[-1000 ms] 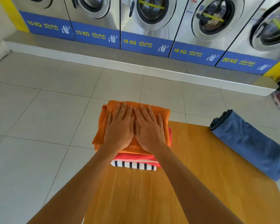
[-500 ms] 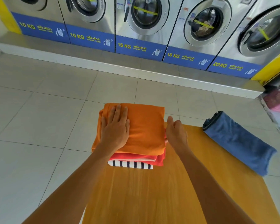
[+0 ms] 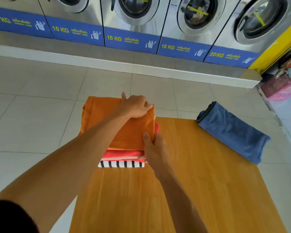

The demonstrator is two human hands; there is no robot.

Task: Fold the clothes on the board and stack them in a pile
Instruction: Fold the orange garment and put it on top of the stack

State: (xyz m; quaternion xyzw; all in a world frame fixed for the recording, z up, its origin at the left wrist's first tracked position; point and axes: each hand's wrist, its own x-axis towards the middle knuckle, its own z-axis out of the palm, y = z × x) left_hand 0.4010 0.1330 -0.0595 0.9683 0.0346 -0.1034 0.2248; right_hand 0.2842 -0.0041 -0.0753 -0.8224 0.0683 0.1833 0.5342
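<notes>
A pile of folded clothes stands at the far left corner of the wooden board. On top lies a folded orange garment, under it a red one, and a navy-and-white striped one at the bottom. My left hand reaches across and grips the orange garment's far right corner. My right hand pinches its near right edge, thumb on top. A folded blue denim piece lies apart on the board's far right corner, hanging over the edge.
A row of steel washing machines on a raised step lines the far wall. A pink basket with laundry sits on the floor at the far right. Grey tiled floor surrounds the board.
My left hand has crossed from the left of the orange garment to its far right corner. My right hand has moved nearer along the right edge and taken hold. The camera has turned right.
</notes>
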